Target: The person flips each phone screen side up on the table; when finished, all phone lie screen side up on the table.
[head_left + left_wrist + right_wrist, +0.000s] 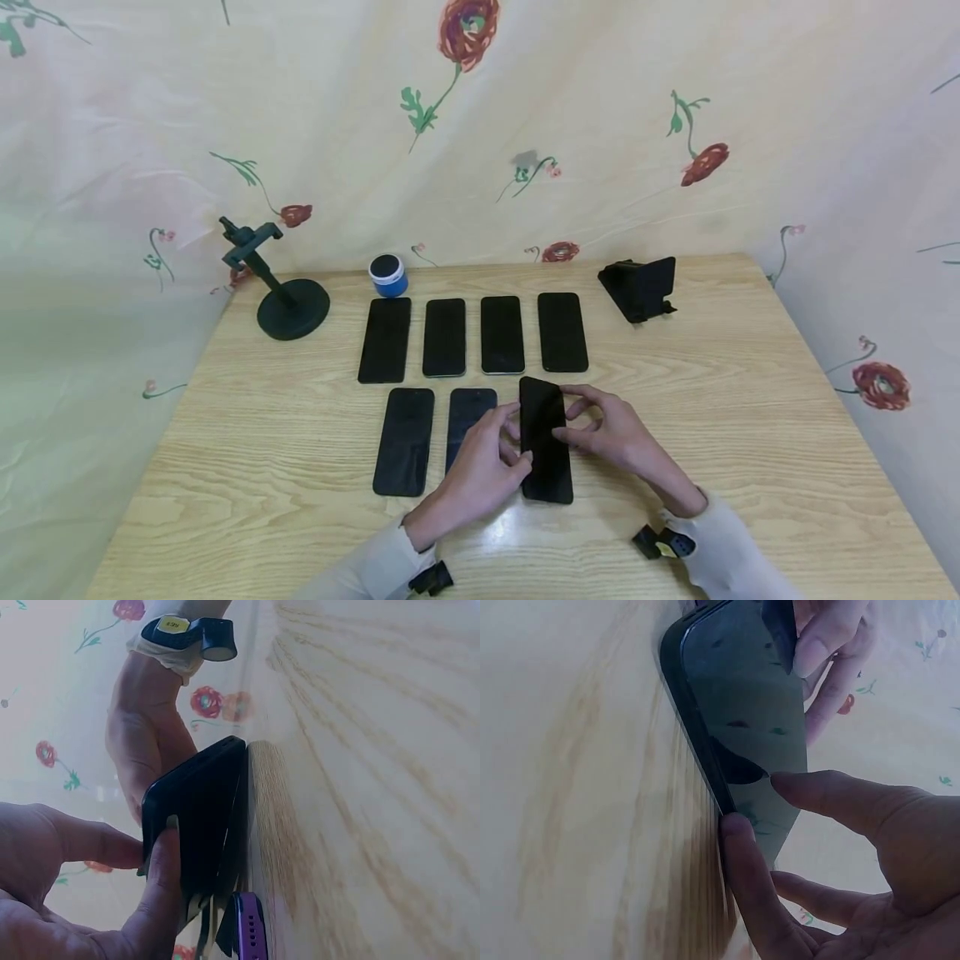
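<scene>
A black smartphone (546,475) is held between both hands at the front right of the phone rows, its screen facing up. My left hand (482,465) grips its left edge, with the thumb on the screen side. From the right, my right hand (611,432) pinches the other edge, thumb over the screen and fingers at the side. In the left wrist view the phone (199,806) looks tilted, close to the tabletop. In the right wrist view, one long edge of the phone (780,814) lies near the wood. Beneath my left hand, another phone (468,408) is partly hidden.
Several dark phones stand in a back row, including one (562,333) behind the held phone. Another phone (403,442) lies front left. Behind them are a blue-and-white round jar (388,277), a round-based phone stand (294,310) and a black folding stand (641,287). Floral cloth (480,167) hangs behind the table (285,500).
</scene>
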`<state>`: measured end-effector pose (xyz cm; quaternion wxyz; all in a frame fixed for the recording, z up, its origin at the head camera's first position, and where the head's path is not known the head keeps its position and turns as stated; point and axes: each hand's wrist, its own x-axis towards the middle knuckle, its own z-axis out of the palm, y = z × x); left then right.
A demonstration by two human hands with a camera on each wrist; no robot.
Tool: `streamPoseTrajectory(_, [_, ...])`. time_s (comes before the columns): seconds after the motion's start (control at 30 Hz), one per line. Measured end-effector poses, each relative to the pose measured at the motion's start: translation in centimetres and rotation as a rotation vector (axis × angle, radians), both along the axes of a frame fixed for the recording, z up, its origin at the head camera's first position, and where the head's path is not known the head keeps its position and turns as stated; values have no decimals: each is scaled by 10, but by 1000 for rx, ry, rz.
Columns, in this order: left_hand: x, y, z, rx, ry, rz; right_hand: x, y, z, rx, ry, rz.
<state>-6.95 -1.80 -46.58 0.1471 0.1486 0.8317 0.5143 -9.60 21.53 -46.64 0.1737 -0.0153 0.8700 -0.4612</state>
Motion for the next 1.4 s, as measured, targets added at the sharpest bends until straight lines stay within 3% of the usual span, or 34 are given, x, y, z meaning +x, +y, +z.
streamPoseTrajectory(0.37, [-3, -1, -4, -67, 5, -14, 2, -2, -1, 43, 39, -7])
streamPoseTrajectory(0.97, [-9, 3, 1, -235, -19, -61, 4, -6, -1, 158, 81, -21])
streamPoseTrajectory(1.4, [-13, 2, 0, -262, 14, -88, 5, -8, 1, 244, 108, -14])
